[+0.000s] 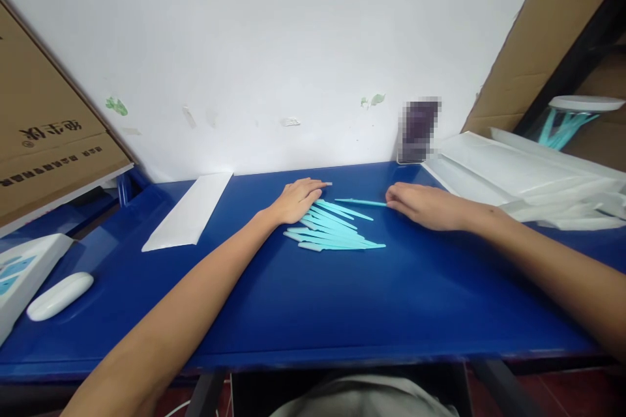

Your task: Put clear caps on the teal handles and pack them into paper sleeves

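A fan of slim turquoise eyebrow razors (337, 229) lies on the blue table in front of me, with pale covered ends toward the left. My left hand (298, 201) rests palm down at the far left end of the fan, fingers stretched out to the right. Its thumb is by the topmost razors, and the palm hides some of their ends. To the right, my right hand (415, 204) is closed around the end of a single razor (360, 202). That razor points left, just beyond the fan and apart from my left hand.
A long white packet (190, 212) lies left on the blue table (342, 313). Farther left are a white mouse-shaped object (60, 296) and a white box (29, 273). White plastic bags (528, 172) are stacked right, near a pixelated phone-like object (418, 130) against the wall.
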Available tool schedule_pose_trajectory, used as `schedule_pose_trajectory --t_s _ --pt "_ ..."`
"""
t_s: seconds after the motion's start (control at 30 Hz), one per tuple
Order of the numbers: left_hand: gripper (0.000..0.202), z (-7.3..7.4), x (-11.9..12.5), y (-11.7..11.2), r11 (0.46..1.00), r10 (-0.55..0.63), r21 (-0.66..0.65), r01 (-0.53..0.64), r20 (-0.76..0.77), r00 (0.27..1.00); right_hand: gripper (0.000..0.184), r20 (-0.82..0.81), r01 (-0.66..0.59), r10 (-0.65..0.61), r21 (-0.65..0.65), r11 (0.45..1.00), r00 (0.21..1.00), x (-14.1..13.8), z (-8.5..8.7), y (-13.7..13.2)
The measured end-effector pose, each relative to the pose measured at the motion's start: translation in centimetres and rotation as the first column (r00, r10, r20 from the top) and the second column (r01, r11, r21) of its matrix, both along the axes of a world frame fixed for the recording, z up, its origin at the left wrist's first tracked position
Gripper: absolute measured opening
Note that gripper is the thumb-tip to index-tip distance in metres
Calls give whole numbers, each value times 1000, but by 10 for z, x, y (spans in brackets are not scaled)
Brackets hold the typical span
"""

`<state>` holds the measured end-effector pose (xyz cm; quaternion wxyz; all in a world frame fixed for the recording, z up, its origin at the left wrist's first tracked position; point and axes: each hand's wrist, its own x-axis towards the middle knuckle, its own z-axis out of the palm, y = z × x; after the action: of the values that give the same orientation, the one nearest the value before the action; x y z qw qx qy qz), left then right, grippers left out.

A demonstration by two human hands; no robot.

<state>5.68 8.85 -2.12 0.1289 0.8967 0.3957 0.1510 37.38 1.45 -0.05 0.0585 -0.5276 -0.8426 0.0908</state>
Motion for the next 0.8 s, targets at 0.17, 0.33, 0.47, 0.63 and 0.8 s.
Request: schedule_pose_trajectory --t_s 0.17,0.33,0.47,0.63,0.8 --pt "50 3 -5 1 993 51 99 -58 68 996 30 25 26 -28 70 997 999 -5 2 -3" --pt "33 6 -21 10 970 127 203 -131 33 991 27 -19 68 -66 117 991 998 -12 4 -4" --pt "19 4 -37 23 961 210 159 -224 100 973 21 -42 29 -23 152 988 999 -13 3 -3" --pt "21 5 -51 31 958 278 23 -285 149 949 32 -64 56 -47 154 986 997 -9 -1 2" --pt "27 6 -54 30 970 244 -28 -242 132 961 36 46 158 -165 141 977 985 -6 -3 3"
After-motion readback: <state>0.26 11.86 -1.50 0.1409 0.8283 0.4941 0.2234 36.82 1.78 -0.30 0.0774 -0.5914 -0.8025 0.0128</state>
